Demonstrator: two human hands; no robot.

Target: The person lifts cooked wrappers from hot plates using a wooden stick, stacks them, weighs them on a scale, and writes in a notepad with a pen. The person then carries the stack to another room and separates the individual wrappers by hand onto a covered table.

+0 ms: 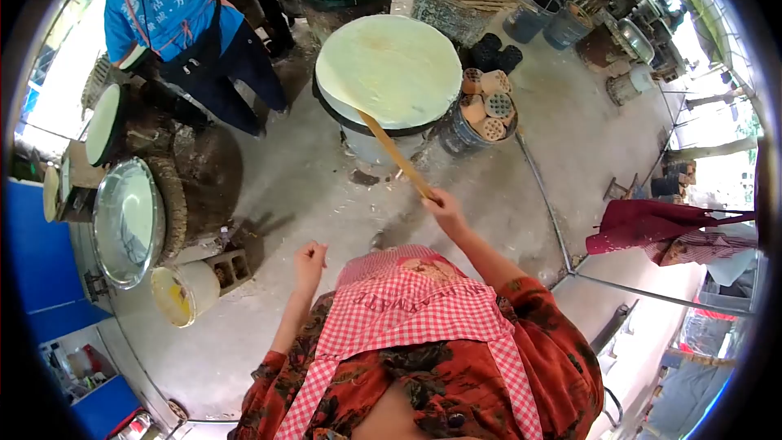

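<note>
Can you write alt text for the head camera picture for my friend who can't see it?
Someone's right hand holds a long wooden stick, its far end at the edge of a big round pan with a pale top. The left hand is curled beside a red checked apron. Another person in a blue shirt stands at upper left.

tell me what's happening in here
The right-hand grip holds a long wooden stick, its far end at the near edge of a wide, pale round surface. The left-hand grip is curled in the air with nothing visible in it. A blue-shirted co-worker stands off to the left.
</note>
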